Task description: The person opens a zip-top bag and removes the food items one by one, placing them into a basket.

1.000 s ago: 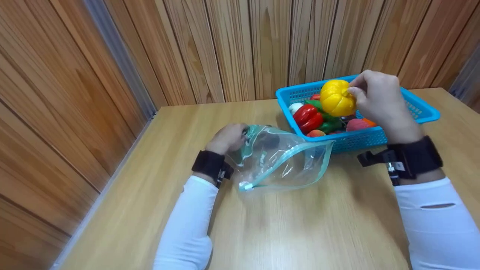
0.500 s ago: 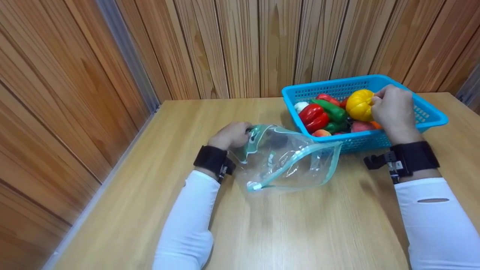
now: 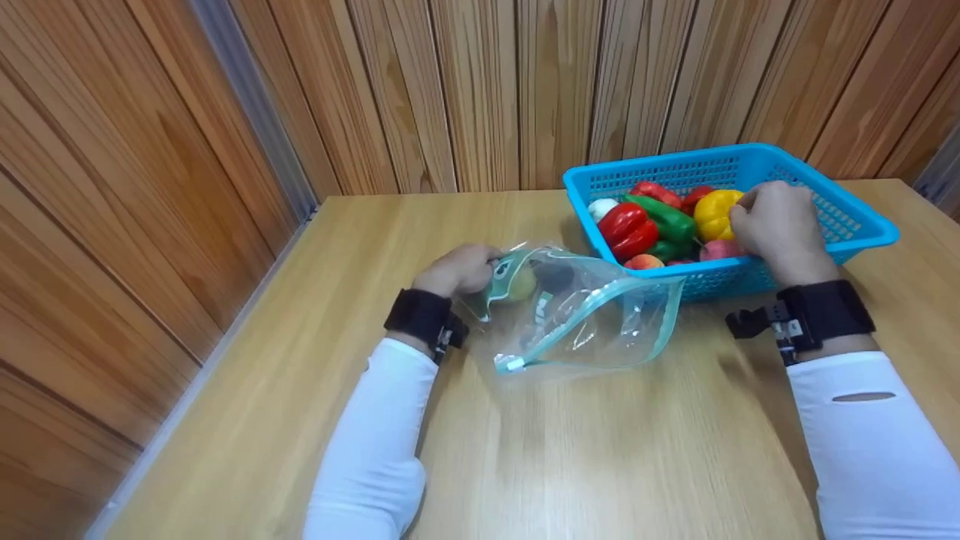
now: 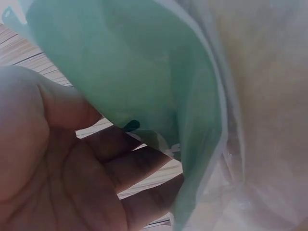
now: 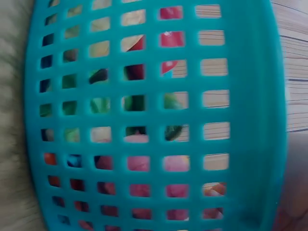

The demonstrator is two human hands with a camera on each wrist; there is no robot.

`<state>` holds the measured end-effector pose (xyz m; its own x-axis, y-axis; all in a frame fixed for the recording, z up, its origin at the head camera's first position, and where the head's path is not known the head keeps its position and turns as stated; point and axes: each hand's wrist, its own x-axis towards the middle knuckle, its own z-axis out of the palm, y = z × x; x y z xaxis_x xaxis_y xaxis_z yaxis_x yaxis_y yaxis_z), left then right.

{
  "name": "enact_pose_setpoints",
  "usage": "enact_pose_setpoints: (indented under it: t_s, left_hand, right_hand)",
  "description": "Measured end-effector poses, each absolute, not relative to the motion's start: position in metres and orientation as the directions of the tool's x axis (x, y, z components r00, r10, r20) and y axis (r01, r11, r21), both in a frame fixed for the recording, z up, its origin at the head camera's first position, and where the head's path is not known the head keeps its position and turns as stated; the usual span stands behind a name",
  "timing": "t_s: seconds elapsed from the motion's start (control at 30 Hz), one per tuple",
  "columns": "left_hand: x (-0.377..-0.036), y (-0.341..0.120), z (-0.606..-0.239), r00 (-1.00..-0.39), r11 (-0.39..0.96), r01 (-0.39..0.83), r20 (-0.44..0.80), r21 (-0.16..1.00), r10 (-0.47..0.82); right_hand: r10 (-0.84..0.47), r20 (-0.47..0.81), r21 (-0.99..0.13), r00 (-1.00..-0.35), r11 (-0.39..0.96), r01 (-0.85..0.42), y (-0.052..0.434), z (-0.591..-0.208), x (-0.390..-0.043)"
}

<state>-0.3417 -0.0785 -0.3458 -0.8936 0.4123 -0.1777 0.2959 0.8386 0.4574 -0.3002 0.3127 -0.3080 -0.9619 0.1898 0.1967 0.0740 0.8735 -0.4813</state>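
Changes from the earlier frames: the right hand (image 3: 776,225) has come down from above the basket (image 3: 862,229) into it, and the yellow pepper (image 3: 714,214), lifted clear one second ago, now lies among the other produce. The left hand (image 3: 459,270) has stayed in place at the bag (image 3: 577,315). A pale round item (image 3: 517,285) now shows through the bag film near that hand; its identity cannot be determined.

Near zone: two white sleeves cross the near edge of the counter (image 3: 600,450), a light wood-grain laminate with a smooth matte face. Each wrist carries a black strap.

Middle zone: the bag is clear, thin, crinkled plastic with a teal zip strip along its mouth and a white slider (image 3: 512,365) at the near end. It lies on the counter just left of the basket, mouth held raised. The left hand's fingers (image 4: 139,166) are curled around the bag's teal rim, grasping it; the left wrist view shows the film draped over them.

Far zone: the basket is rigid blue plastic, rectangular, with perforated grid walls (image 5: 144,120), standing at the far right of the counter against the wall. It holds glossy moulded produce: a red pepper (image 3: 628,229), a green pepper (image 3: 664,214), a white round piece (image 3: 600,208) and pink pieces (image 3: 716,250). The right hand's fingers are curled against the yellow pepper; whether they are grasping or released cannot be told. Behind stand vertical wood-grain panels (image 3: 487,90).
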Motion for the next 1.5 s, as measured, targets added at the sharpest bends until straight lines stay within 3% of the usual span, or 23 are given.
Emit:
enact_pose_setpoints:
  t_s: [0.2, 0.3, 0.37, 0.43, 0.47, 0.53, 0.6, 0.67, 0.77, 0.83, 1.2, 1.33, 1.5]
  left_hand:
    - [-0.340, -0.080, -0.345, -0.873, 0.842, 0.282, -0.241, 0.459, 0.424]
    - [-0.341, -0.081, -0.344, -0.869, 0.856, 0.289, -0.259, 0.428, 0.423]
    - [-0.341, -0.080, -0.343, -0.865, 0.867, 0.288, -0.277, 0.408, 0.418]
    - [-0.341, -0.078, -0.341, -0.859, 0.879, 0.279, -0.309, 0.386, 0.408]
    - [-0.341, -0.076, -0.341, -0.854, 0.884, 0.274, -0.326, 0.379, 0.405]
    - [-0.340, -0.074, -0.342, -0.845, 0.891, 0.269, -0.355, 0.367, 0.401]
    - [-0.339, -0.073, -0.344, -0.837, 0.896, 0.263, -0.377, 0.358, 0.397]
    - [-0.339, -0.073, -0.347, -0.832, 0.900, 0.257, -0.392, 0.352, 0.391]
    - [-0.338, -0.075, -0.350, -0.832, 0.906, 0.239, -0.407, 0.349, 0.377]
    - [-0.337, -0.075, -0.350, -0.828, 0.902, 0.258, -0.401, 0.347, 0.391]
    - [-0.336, -0.077, -0.347, -0.810, 0.871, 0.337, -0.360, 0.358, 0.462]
    - [-0.336, -0.078, -0.347, -0.807, 0.869, 0.341, -0.363, 0.359, 0.466]
    - [-0.337, -0.077, -0.346, -0.805, 0.868, 0.336, -0.368, 0.365, 0.466]
  right_hand:
    - [0.140, 0.390, -0.486, -0.910, 0.871, -0.074, 0.287, -0.278, -0.282]
    - [-0.028, 0.561, -0.444, -0.827, 0.833, -0.329, 0.265, -0.256, -0.258]
    - [-0.230, 0.687, -0.362, -0.689, 0.714, -0.600, 0.251, -0.241, -0.238]
    - [-0.443, 0.746, -0.247, -0.497, 0.509, -0.824, 0.239, -0.232, -0.219]
    - [-0.540, 0.738, -0.198, -0.406, 0.402, -0.894, 0.235, -0.229, -0.212]
    - [-0.692, 0.649, -0.208, -0.316, 0.238, -0.949, 0.227, -0.226, -0.200]
    - [-0.811, 0.471, -0.301, -0.346, 0.221, -0.928, 0.220, -0.224, -0.192]
    - [-0.866, 0.250, -0.389, -0.432, 0.319, -0.864, 0.211, -0.224, -0.186]
    - [-0.846, 0.005, -0.428, -0.533, 0.480, -0.766, 0.196, -0.226, -0.185]
    - [-0.810, -0.078, -0.421, -0.582, 0.555, -0.717, 0.186, -0.232, -0.187]
    - [-0.635, -0.207, -0.332, -0.744, 0.761, -0.557, 0.145, -0.293, -0.217]
    - [-0.601, -0.157, -0.298, -0.784, 0.785, -0.543, 0.138, -0.320, -0.235]
    - [-0.627, -0.050, -0.227, -0.777, 0.765, -0.603, 0.136, -0.340, -0.245]
